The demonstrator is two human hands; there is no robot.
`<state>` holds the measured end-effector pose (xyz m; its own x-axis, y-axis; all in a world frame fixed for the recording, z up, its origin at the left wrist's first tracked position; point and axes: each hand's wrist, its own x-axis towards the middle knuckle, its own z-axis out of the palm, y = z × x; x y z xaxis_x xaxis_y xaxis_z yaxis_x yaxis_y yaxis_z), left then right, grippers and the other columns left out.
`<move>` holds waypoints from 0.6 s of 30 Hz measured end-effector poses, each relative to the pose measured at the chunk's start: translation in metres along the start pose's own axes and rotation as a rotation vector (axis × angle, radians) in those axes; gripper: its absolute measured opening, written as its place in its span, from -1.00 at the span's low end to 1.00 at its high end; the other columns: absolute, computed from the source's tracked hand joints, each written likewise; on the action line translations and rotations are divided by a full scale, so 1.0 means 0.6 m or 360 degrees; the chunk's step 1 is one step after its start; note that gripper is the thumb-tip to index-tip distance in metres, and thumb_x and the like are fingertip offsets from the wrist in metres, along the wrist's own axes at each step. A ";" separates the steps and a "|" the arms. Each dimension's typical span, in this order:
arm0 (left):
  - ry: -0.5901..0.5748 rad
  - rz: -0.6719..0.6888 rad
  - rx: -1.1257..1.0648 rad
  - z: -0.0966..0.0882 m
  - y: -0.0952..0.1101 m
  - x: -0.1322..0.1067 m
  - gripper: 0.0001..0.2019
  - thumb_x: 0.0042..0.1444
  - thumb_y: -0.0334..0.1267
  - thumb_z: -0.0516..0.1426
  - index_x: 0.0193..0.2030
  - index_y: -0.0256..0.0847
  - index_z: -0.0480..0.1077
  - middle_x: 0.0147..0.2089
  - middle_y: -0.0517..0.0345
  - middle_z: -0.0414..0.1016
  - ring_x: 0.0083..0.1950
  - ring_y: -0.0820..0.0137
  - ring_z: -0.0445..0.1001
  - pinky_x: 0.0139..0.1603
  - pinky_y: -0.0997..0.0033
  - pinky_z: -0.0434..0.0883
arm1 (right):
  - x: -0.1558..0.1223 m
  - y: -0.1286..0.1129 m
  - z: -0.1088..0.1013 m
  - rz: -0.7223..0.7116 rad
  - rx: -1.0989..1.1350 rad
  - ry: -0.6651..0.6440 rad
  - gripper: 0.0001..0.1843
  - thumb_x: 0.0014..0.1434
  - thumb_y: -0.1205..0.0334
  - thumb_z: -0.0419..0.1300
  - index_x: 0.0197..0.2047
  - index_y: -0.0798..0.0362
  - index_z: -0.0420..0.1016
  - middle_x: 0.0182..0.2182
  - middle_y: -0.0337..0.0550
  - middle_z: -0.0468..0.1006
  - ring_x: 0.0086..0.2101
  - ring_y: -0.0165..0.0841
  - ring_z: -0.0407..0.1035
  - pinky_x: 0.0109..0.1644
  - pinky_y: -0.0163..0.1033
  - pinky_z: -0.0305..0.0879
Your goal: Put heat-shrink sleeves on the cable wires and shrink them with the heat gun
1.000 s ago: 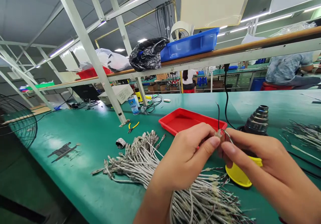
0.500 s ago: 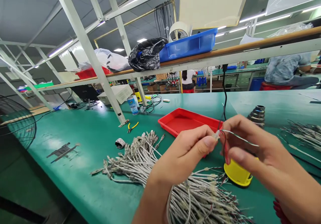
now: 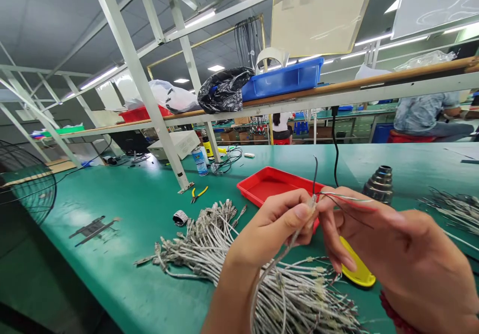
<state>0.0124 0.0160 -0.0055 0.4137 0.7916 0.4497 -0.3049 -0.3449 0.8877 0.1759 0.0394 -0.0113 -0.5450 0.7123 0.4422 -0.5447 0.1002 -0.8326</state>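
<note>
My left hand (image 3: 275, 229) pinches the end of a grey cable (image 3: 269, 269) that hangs down to the pile. My right hand (image 3: 377, 244) is closed on the thin coloured wires (image 3: 348, 199) that fan out of that cable end, one black strand pointing up. Both hands meet above a large heap of grey cables (image 3: 224, 249) on the green table (image 3: 123, 209). A yellow disc (image 3: 361, 274) lies under my right hand, partly hidden.
A red tray (image 3: 271, 184) sits behind my hands. A ribbed metal cone (image 3: 377, 184) stands at the right, more wire bundles (image 3: 456, 207) beyond it. Yellow pliers (image 3: 198, 193), a tape roll (image 3: 180, 217) and a spray can (image 3: 199, 160) lie near the white frame post (image 3: 164, 134). A person (image 3: 426, 114) sits at the far right.
My right hand has dropped and spread the thin wires out to the right. The black strand now points upward. The view has tilted slightly down.
</note>
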 end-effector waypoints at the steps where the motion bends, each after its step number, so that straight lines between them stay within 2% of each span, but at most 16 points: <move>1: -0.0020 0.0030 -0.0060 -0.003 -0.001 0.000 -0.65 0.25 -0.05 0.12 -0.42 -0.26 0.19 -0.52 0.27 0.08 -0.55 0.60 0.07 -0.57 0.58 0.08 | 0.001 0.006 0.000 0.0012 -0.0011 -0.0031 -0.72 0.14 -0.05 0.17 -0.19 -0.10 0.57 -0.49 -0.21 0.53 -0.60 -0.37 0.35 -0.51 -0.26 0.38; 4: -0.0105 -0.0043 -0.0077 -0.009 0.002 -0.002 -0.64 0.25 -0.02 0.12 -0.41 -0.28 0.24 -0.55 0.26 0.12 -0.59 0.61 0.09 -0.61 0.60 0.08 | 0.002 0.024 -0.001 -0.0080 -0.0114 -0.0019 -0.83 0.13 0.07 0.27 -0.28 -0.03 0.47 -0.58 -0.31 0.38 -0.64 -0.48 0.20 -0.59 -0.39 0.22; 8: -0.0332 -0.0373 -0.0012 -0.006 0.007 -0.003 -0.64 0.27 -0.02 0.10 -0.41 -0.29 0.29 -0.58 0.25 0.17 -0.66 0.62 0.10 -0.72 0.61 0.01 | 0.000 0.037 0.001 -0.0323 -0.0335 0.0184 -0.69 0.05 0.08 0.36 -0.47 0.03 0.33 -0.56 -0.31 0.33 -0.59 -0.48 0.25 -0.53 -0.39 0.23; 11: -0.0396 -0.0441 -0.0027 -0.001 0.003 0.002 -0.60 0.25 0.03 0.10 -0.42 -0.28 0.26 -0.59 0.26 0.16 -0.69 0.63 0.06 -0.75 0.60 -0.02 | 0.005 0.040 0.002 -0.0370 -0.0202 0.0128 -0.60 0.07 0.03 0.34 -0.53 0.04 0.25 -0.62 -0.34 0.25 -0.64 -0.50 0.16 -0.58 -0.41 0.14; 14: -0.0507 -0.0431 -0.0039 -0.004 -0.003 0.007 -0.56 0.23 0.09 0.10 -0.44 -0.27 0.25 -0.63 0.27 0.14 -0.70 0.62 0.05 -0.73 0.59 -0.01 | 0.014 0.043 0.001 -0.0282 0.0080 -0.0047 -0.47 0.05 -0.05 0.34 -0.59 0.04 0.11 -0.69 -0.40 0.07 -0.67 -0.54 -0.05 -0.63 -0.45 -0.05; 18: -0.0698 -0.0405 0.0029 -0.024 -0.012 0.005 -0.56 0.24 0.07 0.10 -0.45 -0.30 0.28 -0.56 0.23 0.20 -0.64 0.63 0.10 -0.67 0.57 0.05 | 0.019 0.049 0.000 0.0070 0.0273 -0.0202 -0.39 0.01 -0.12 0.34 -0.60 0.03 0.00 -0.70 -0.42 0.02 -0.67 -0.57 -0.13 -0.66 -0.47 -0.09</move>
<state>0.0035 0.0284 -0.0118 0.7954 0.5669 0.2145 -0.1340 -0.1807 0.9744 0.1534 0.0503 -0.0309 -0.6405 0.6192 0.4542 -0.6133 -0.0564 -0.7879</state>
